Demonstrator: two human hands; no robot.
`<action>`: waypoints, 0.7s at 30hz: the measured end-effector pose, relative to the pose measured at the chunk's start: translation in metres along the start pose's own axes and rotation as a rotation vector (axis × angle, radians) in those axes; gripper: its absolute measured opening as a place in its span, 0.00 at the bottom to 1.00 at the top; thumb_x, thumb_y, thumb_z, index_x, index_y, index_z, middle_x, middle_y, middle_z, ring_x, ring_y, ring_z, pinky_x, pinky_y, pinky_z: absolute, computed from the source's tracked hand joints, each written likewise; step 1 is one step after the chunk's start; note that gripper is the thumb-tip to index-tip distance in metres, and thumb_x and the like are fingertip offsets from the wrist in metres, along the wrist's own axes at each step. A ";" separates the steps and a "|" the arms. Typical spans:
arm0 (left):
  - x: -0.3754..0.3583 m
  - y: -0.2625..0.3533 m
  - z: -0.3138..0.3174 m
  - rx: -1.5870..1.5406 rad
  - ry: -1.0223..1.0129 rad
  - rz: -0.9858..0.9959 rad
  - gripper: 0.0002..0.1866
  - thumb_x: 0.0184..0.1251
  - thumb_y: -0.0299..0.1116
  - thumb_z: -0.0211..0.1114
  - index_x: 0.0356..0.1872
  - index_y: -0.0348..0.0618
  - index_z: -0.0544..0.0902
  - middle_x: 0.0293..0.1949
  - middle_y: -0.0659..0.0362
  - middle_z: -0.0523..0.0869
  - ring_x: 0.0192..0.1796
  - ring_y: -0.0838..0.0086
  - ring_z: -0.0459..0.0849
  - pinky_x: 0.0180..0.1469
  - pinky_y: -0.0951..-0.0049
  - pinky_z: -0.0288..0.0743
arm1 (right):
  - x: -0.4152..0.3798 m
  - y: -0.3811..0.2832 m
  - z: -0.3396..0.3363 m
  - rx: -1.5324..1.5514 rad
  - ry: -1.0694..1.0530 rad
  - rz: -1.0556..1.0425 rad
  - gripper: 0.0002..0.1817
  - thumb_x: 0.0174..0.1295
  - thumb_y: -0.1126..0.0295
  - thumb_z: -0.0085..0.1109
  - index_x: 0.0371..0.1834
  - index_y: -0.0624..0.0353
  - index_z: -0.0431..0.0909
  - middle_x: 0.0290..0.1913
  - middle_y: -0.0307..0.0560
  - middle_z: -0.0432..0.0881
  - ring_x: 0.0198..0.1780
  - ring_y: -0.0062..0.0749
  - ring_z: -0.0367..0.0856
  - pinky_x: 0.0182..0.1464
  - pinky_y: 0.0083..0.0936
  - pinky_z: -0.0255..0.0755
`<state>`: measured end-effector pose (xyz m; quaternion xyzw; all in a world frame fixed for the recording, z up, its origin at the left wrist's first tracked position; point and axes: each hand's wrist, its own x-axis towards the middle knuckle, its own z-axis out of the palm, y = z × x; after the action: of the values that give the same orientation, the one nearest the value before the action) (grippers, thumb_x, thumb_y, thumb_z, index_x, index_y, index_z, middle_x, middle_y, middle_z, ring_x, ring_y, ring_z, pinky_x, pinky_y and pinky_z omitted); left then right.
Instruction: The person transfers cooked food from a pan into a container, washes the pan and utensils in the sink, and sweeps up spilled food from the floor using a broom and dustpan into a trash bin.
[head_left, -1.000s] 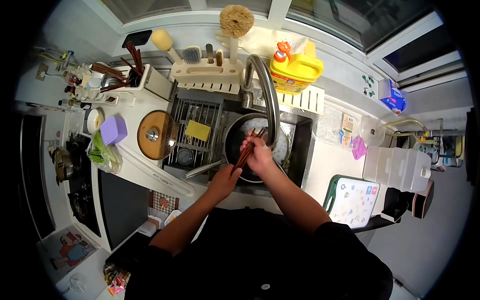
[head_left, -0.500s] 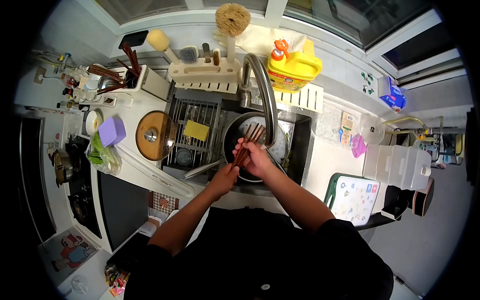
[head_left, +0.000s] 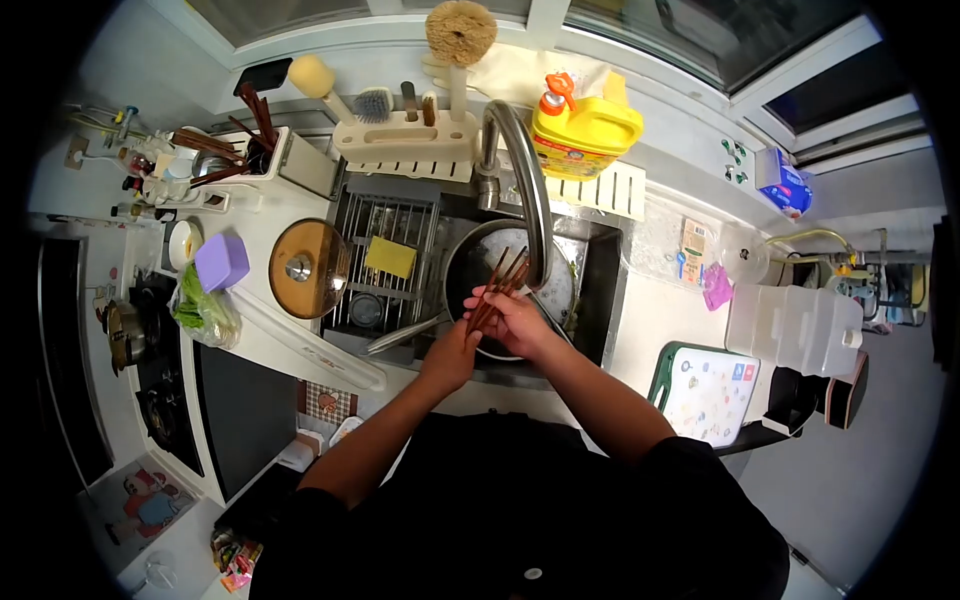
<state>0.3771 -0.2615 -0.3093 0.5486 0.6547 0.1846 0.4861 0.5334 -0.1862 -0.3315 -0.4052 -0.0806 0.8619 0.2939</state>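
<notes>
Several brown chopsticks [head_left: 507, 272] are bunched between my two hands, their tips fanned out over a pan [head_left: 462, 262] in the sink [head_left: 603, 290]. My left hand [head_left: 453, 352] is closed round the lower ends. Just above and to the right, my right hand [head_left: 510, 320] grips the middle of the bunch. The curved faucet [head_left: 520, 160] arches directly over the pan and beside the chopsticks. The pan's handle [head_left: 408, 333] points to the lower left.
Left of the pan is a rack [head_left: 400, 220] with a yellow sponge [head_left: 390, 257]. A round lid [head_left: 292, 250] lies further left. Behind stand a brush holder [head_left: 405, 140] and a yellow jug [head_left: 585, 130]. A cutting board [head_left: 708, 393] is at the right.
My left hand has slid slightly up along the chopsticks, and the bunch has turned a little in my hands. The whole view has shifted slightly.
</notes>
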 end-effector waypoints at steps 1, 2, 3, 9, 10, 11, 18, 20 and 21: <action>0.000 0.005 0.000 0.140 0.039 0.003 0.13 0.78 0.41 0.54 0.47 0.40 0.74 0.36 0.42 0.84 0.40 0.47 0.85 0.41 0.49 0.76 | -0.002 -0.001 -0.001 -0.021 0.012 0.013 0.12 0.73 0.66 0.52 0.55 0.59 0.74 0.48 0.51 0.85 0.50 0.43 0.86 0.55 0.41 0.80; 0.001 0.010 -0.002 0.139 0.037 0.009 0.13 0.78 0.41 0.54 0.47 0.40 0.74 0.36 0.42 0.84 0.40 0.47 0.85 0.41 0.49 0.76 | -0.001 -0.002 -0.003 -0.022 0.015 0.008 0.12 0.73 0.66 0.52 0.55 0.59 0.74 0.48 0.51 0.85 0.50 0.43 0.86 0.55 0.41 0.80; 0.002 0.021 -0.008 0.242 0.005 -0.043 0.13 0.77 0.41 0.54 0.46 0.40 0.73 0.37 0.42 0.84 0.40 0.43 0.84 0.41 0.47 0.75 | 0.002 -0.002 -0.002 0.016 0.075 -0.024 0.11 0.73 0.67 0.52 0.53 0.59 0.73 0.48 0.51 0.85 0.49 0.43 0.86 0.55 0.41 0.81; 0.007 0.016 0.004 0.427 0.133 0.098 0.14 0.76 0.42 0.55 0.43 0.41 0.69 0.36 0.44 0.85 0.38 0.43 0.84 0.38 0.45 0.75 | 0.023 0.004 -0.002 0.233 0.272 -0.164 0.09 0.71 0.65 0.57 0.47 0.58 0.73 0.36 0.45 0.82 0.39 0.38 0.84 0.43 0.36 0.80; 0.008 0.017 0.004 0.466 0.151 0.114 0.14 0.76 0.42 0.56 0.41 0.41 0.70 0.35 0.45 0.86 0.37 0.46 0.85 0.38 0.46 0.76 | 0.026 0.002 -0.004 0.233 0.271 -0.163 0.09 0.71 0.65 0.57 0.47 0.58 0.73 0.36 0.45 0.82 0.39 0.38 0.84 0.43 0.36 0.80; 0.009 0.017 0.003 0.466 0.151 0.112 0.14 0.76 0.42 0.56 0.41 0.41 0.70 0.35 0.45 0.86 0.37 0.46 0.85 0.38 0.46 0.76 | 0.029 -0.001 -0.007 0.235 0.246 -0.195 0.09 0.71 0.65 0.57 0.46 0.58 0.73 0.35 0.44 0.81 0.39 0.38 0.84 0.44 0.36 0.80; 0.017 -0.004 -0.004 -0.246 -0.106 -0.009 0.13 0.76 0.39 0.55 0.40 0.38 0.79 0.24 0.55 0.80 0.26 0.65 0.80 0.31 0.65 0.73 | 0.023 -0.013 0.000 0.128 0.218 -0.341 0.12 0.71 0.60 0.59 0.43 0.58 0.77 0.38 0.47 0.84 0.37 0.36 0.82 0.42 0.34 0.79; 0.013 -0.003 -0.007 -0.334 -0.110 -0.100 0.13 0.76 0.38 0.54 0.40 0.38 0.81 0.22 0.58 0.79 0.25 0.71 0.78 0.31 0.68 0.71 | 0.023 -0.016 0.000 0.059 0.167 -0.377 0.16 0.72 0.54 0.60 0.44 0.57 0.76 0.38 0.45 0.83 0.38 0.36 0.82 0.43 0.34 0.78; 0.011 -0.002 -0.010 -0.323 -0.117 -0.102 0.13 0.76 0.38 0.54 0.40 0.38 0.81 0.21 0.60 0.79 0.24 0.73 0.77 0.31 0.69 0.71 | 0.025 -0.017 -0.002 0.024 0.259 -0.354 0.16 0.72 0.54 0.59 0.45 0.57 0.76 0.37 0.44 0.83 0.37 0.35 0.81 0.42 0.33 0.77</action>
<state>0.3688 -0.2494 -0.3108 0.4392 0.6142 0.2302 0.6139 0.5298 -0.1581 -0.3423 -0.4885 -0.1020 0.7385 0.4534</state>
